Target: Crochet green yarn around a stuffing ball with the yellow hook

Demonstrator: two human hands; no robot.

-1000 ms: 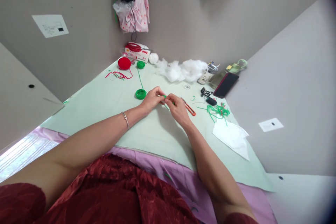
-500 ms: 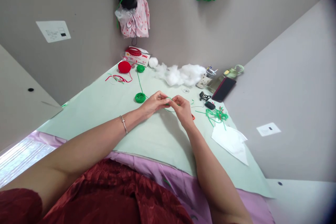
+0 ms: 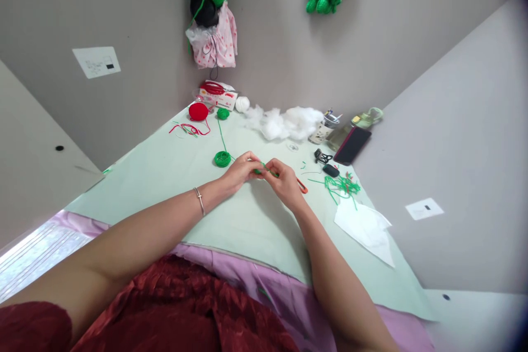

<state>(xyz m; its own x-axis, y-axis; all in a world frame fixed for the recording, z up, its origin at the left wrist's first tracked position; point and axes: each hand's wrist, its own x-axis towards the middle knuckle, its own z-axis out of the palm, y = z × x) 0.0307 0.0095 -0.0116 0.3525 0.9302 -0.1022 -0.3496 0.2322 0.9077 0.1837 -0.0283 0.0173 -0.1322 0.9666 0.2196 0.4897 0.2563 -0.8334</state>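
Note:
Both hands meet over the middle of the table. My left hand (image 3: 243, 171) has its fingers closed on a small piece of green yarn (image 3: 259, 169); most of the piece is hidden by the fingers. My right hand (image 3: 284, 180) pinches the same yarn from the other side, its fingertips almost touching those of the left. Whether a hook or needle is in the right fingers cannot be made out. A strand runs from the left hand back to a coil of green yarn (image 3: 222, 159). Just beyond the right hand lies an orange object (image 3: 303, 186), partly covered by it.
White stuffing (image 3: 289, 122) lies along the back, near a red yarn ball (image 3: 198, 111) and a white ball (image 3: 242, 104). To the right are a phone (image 3: 352, 145), a black case (image 3: 330, 170), green yarn scraps (image 3: 342, 182) and white paper (image 3: 363, 228).
The whole view has shifted, so things sit a little lower in it. My hands stay together on the green yarn, with the fingers slightly moved. More of the orange object shows.

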